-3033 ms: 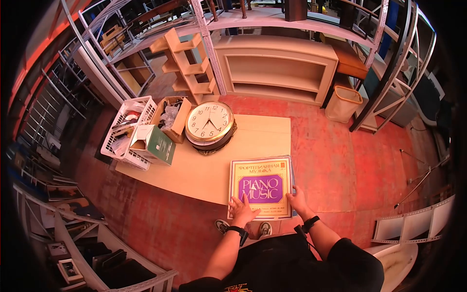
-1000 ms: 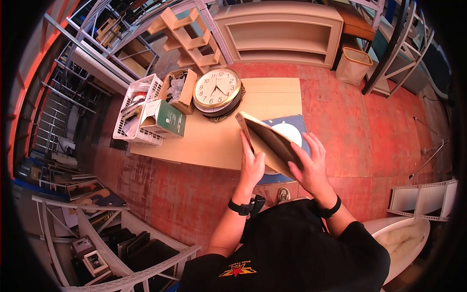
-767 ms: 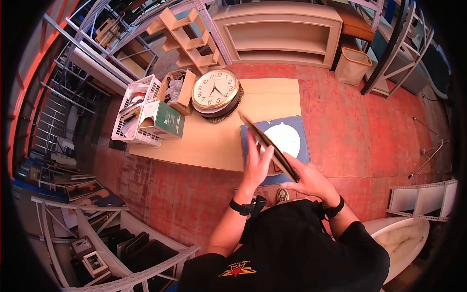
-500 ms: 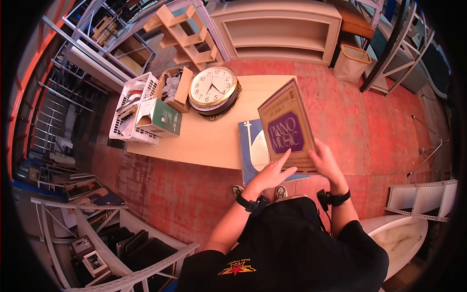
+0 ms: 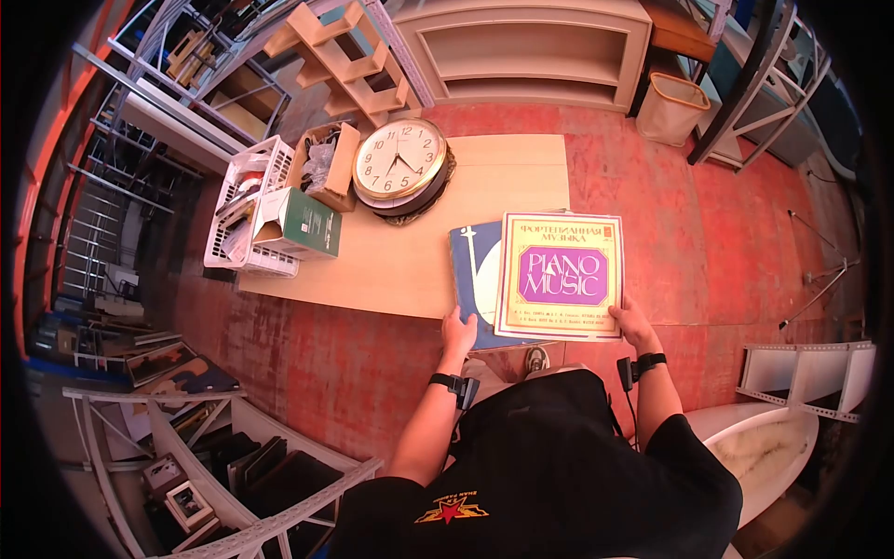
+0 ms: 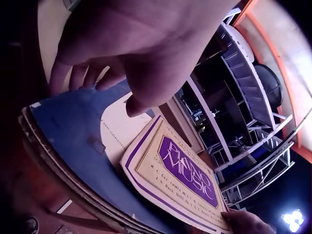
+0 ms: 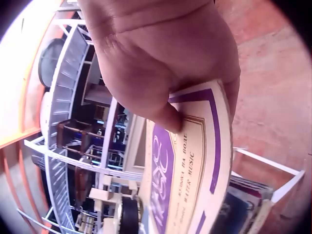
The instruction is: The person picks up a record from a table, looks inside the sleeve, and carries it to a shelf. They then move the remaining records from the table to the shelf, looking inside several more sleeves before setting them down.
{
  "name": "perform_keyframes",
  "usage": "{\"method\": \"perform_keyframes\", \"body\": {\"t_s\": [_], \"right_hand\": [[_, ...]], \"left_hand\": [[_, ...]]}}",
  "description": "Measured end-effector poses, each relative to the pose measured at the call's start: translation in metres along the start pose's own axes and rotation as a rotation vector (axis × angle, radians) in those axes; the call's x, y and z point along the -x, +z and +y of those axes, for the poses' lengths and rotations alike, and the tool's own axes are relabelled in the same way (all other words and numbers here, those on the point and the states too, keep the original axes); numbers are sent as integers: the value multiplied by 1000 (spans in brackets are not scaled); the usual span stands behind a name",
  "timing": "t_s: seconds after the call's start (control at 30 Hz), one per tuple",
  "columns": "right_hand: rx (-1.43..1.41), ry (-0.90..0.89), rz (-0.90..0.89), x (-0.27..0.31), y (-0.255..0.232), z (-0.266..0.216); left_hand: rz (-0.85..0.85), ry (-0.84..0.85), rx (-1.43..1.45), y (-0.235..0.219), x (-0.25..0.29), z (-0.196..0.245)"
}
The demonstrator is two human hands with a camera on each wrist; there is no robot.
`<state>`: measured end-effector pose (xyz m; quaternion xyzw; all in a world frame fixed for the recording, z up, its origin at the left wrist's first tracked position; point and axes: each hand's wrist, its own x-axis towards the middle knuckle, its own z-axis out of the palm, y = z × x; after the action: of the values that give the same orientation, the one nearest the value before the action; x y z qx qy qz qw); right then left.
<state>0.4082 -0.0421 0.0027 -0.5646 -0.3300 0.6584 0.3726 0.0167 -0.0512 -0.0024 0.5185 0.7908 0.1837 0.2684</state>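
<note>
The Piano Music record sleeve (image 5: pixel 562 277) faces up, overlapping the right side of a blue sleeve (image 5: pixel 463 270) with a white shape. My right hand (image 5: pixel 635 326) holds its lower right edge; in the right wrist view the thumb (image 7: pixel 170 118) lies on the printed front, while the fingers are mostly hidden behind. At the blue sleeve's lower left edge is my left hand (image 5: pixel 458 337). The left wrist view shows that hand's relaxed fingers (image 6: pixel 78 77) along the blue edge and its thumb over the cover; contact is unclear. Other sleeves lie stacked under the blue one (image 6: pixel 73 126).
On the table (image 5: pixel 372 270) stand a round clock (image 5: pixel 400 160), a cardboard box (image 5: pixel 332 172), a green and white box (image 5: pixel 307 224) and a white basket (image 5: pixel 223 233). Beyond is a pale shelf unit (image 5: pixel 531 47); a bin (image 5: pixel 672 107) stands at the right.
The Piano Music sleeve has been raised, turned about and lowered to face up, overlapping the blue sleeve. My left hand has left it and moved left to the blue sleeve's edge; my right still grips it.
</note>
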Motion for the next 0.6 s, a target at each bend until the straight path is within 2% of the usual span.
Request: {"method": "perform_keyframes", "body": {"t_s": [0.03, 0.13, 0.23, 0.33, 0.47, 0.6], "right_hand": [[2, 25, -5, -1, 2, 2], [-19, -6, -42, -4, 7, 8], [20, 20, -65, -8, 10, 5], [59, 33, -38, -11, 17, 3], [76, 36, -3, -16, 23, 2], [157, 68, 34, -20, 24, 2]], "left_hand": [[7, -72, 33, -2, -1, 2], [29, -140, 90, -3, -4, 8], [96, -170, 102, -2, -7, 12], [55, -207, 236, -10, -8, 15], [140, -193, 169, -11, -11, 14], [-55, -233, 154, -19, -11, 18]]}}
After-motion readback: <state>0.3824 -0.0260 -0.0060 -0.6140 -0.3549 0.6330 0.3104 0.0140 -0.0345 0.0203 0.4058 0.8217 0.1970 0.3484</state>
